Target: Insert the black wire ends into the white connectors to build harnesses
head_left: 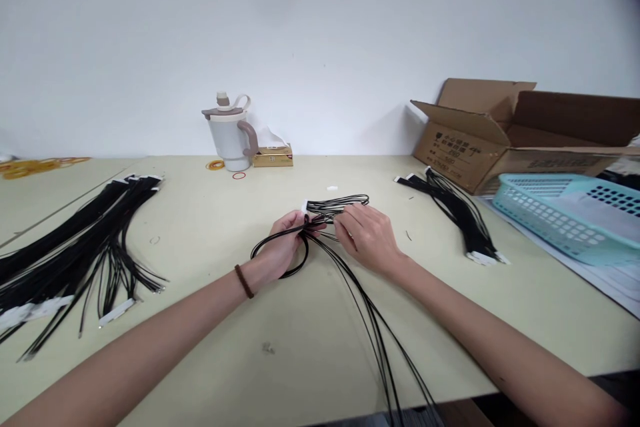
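Observation:
In the middle of the head view my left hand (286, 240) is closed around a black wire harness (367, 303), near a white connector (305, 206). One part of the harness loops over that hand's wrist side. Its long loose wires run down past the table's front edge. My right hand (367, 232) has its fingers curled at the harness wires just right of the connector, pinching some of them. The fingertips partly hide which wires are held.
Black wire harnesses (90, 233) with white connectors lie at the left, and a smaller bundle (457, 213) lies at the right. Behind stand a tumbler (227, 137) and a tissue box (273, 157). An open cardboard box (460, 147) and a turquoise basket (550, 220) fill the right side.

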Motion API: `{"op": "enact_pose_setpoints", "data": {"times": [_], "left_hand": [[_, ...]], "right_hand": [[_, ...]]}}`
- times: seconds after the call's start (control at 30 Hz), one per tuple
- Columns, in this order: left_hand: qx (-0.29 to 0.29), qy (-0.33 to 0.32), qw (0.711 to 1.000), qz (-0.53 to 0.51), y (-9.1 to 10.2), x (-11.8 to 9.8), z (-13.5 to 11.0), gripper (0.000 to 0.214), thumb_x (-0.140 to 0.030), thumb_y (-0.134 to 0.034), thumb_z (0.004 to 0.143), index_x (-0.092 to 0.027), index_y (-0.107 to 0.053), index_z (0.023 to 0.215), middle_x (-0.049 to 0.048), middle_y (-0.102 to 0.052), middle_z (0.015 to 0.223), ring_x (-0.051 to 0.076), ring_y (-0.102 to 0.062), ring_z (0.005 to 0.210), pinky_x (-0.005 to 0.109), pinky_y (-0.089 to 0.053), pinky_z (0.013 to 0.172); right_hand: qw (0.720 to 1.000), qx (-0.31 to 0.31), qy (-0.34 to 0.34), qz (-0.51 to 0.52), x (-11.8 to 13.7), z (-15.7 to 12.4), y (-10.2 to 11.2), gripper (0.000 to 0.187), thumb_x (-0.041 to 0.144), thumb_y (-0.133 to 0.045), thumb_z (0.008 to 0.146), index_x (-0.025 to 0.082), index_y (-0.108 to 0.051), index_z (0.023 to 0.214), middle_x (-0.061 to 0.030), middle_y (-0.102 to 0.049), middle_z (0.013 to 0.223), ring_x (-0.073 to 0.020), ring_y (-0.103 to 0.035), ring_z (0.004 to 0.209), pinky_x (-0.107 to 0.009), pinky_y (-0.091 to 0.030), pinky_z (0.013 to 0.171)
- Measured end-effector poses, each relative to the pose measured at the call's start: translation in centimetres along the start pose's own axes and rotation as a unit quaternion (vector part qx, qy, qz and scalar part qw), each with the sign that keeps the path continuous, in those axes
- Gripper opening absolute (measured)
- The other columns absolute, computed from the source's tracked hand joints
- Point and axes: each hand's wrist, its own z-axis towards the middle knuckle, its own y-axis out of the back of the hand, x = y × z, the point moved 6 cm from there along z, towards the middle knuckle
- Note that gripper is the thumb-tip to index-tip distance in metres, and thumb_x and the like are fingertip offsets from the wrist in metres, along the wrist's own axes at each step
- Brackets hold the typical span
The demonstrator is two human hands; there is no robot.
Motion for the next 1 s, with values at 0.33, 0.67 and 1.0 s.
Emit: {"op": "enact_pose_setpoints", "data": {"times": [0.33, 0.67, 1.0], "left_hand": [[0.001, -0.016, 1.000, 0.019, 0.28, 0.07, 0.13, 0.019, -0.035, -0.060, 0.076, -0.015, -0.063, 0.076, 0.0060, -0.065, 0.085, 0.016, -0.059, 0.078, 0.026, -0.044, 0.070], [-0.010, -0.049, 0.998, 0.037, 0.63, 0.09, 0.27, 0.022, -0.037, -0.061, 0.075, -0.016, -0.063, 0.074, 0.0046, -0.064, 0.078, 0.015, -0.057, 0.073, 0.025, -0.043, 0.069], [-0.011, -0.049, 0.998, 0.041, 0.53, -0.07, 0.18, 0.020, -0.039, -0.062, 0.074, -0.019, -0.064, 0.070, 0.0052, -0.066, 0.080, 0.016, -0.058, 0.073, 0.027, -0.043, 0.069]], "right_hand": [[1.000, -0.010, 0.002, 0.000, 0.38, -0.17, -0.26, 0.025, 0.013, -0.043, 0.084, 0.018, -0.046, 0.060, 0.0009, -0.046, 0.055, -0.0116, -0.037, 0.056, -0.025, -0.027, 0.056], [0.997, -0.003, -0.054, 0.059, 0.46, -0.14, -0.49, 0.026, 0.013, -0.040, 0.085, 0.019, -0.043, 0.060, 0.0020, -0.046, 0.054, -0.0108, -0.037, 0.054, -0.024, -0.028, 0.055], [0.997, -0.004, -0.060, 0.049, 0.55, -0.21, -0.63, 0.026, 0.013, -0.040, 0.085, 0.019, -0.044, 0.060, 0.0023, -0.044, 0.054, -0.0109, -0.036, 0.054, -0.025, -0.028, 0.055]]}}
